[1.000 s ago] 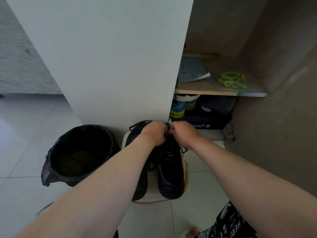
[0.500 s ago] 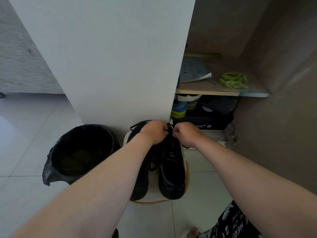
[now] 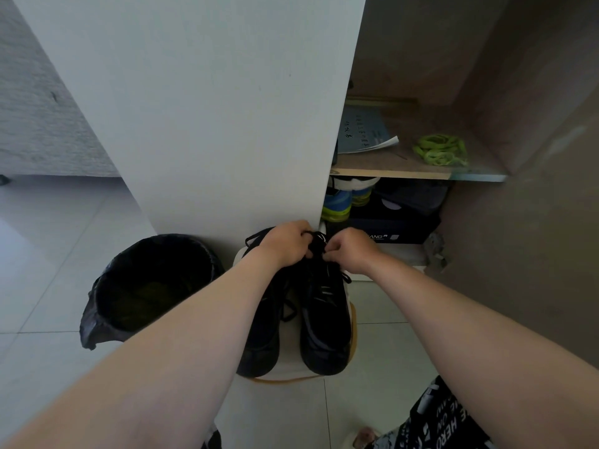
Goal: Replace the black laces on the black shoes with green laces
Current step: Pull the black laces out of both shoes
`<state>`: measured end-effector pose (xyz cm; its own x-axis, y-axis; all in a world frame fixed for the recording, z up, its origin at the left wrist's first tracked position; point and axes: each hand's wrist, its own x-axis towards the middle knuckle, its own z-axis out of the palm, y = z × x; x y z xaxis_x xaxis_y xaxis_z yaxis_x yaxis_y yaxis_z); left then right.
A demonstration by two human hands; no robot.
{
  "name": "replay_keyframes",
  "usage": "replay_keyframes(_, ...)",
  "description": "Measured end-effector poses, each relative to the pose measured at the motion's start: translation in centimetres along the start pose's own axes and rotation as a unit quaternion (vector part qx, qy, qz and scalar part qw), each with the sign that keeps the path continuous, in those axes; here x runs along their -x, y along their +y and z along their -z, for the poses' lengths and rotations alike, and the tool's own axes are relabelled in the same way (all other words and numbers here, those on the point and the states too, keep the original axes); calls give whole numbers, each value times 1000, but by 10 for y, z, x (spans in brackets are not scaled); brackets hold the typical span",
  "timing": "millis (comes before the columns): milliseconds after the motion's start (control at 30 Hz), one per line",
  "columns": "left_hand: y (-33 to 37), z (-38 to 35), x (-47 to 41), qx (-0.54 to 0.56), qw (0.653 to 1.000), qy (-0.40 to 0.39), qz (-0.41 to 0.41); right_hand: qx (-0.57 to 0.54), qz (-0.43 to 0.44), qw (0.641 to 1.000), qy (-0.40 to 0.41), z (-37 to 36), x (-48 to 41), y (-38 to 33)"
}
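Pulled slightly apart since a second ago: left hand (image 3: 287, 243) and right hand (image 3: 353, 251), each pinching the black laces (image 3: 316, 246) atop the shoes (image 3: 324, 325), side by side on a pale stool (image 3: 291, 369). Green laces (image 3: 440, 150) bunched on the shelf (image 3: 389, 172), well apart, upper right.

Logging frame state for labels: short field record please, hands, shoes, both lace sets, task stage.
left hand: grips black laces at the top of one shoe
right hand: pinches the same laces
black shoes: pair side by side, toes toward camera
green laces: bundled on cabinet shelf, untouched
stage: black laces not yet removed
nearby: black-lined bin left of shoes
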<state>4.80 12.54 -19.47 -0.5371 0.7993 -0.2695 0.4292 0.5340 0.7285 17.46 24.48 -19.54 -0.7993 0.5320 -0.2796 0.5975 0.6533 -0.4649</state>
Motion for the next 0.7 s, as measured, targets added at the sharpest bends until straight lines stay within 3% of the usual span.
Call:
replay_keyframes(67, -2, 0, 0, 3, 1000, -18, 3, 24, -3, 1000, 15, 1, 1, -2)
replay_keyframes(133, -3, 1, 0, -60, 998, -35, -4, 49, 5, 996, 72, 5, 1, -11)
replay_keyframes(233, 4, -1, 2, -156, 986, -46, -27, -43, 28, 974, 222, 12, 1, -25)
replay_keyframes(267, 6, -2, 3, -171, 984, -45, -36, -62, 34, 969, 236, 13, 0, -27)
replay_keyframes(367, 11, -3, 7, -165, 986, -12, -38, -155, 47, 970, 180, 12, -1, -28)
replay_keyframes(433, 15, -3, 5, -56, 998, 10, -8, -190, 54, 967, 161, 11, -1, -22)
replay_keyframes(533, 29, 1, 2, 134, 990, 46, 19, -132, 51, 984, 111, 9, -3, -12)
replay_keyframes(700, 33, 15, 3, 258, 962, 83, 28, -183, -31, 982, 16, 8, 0, -4)
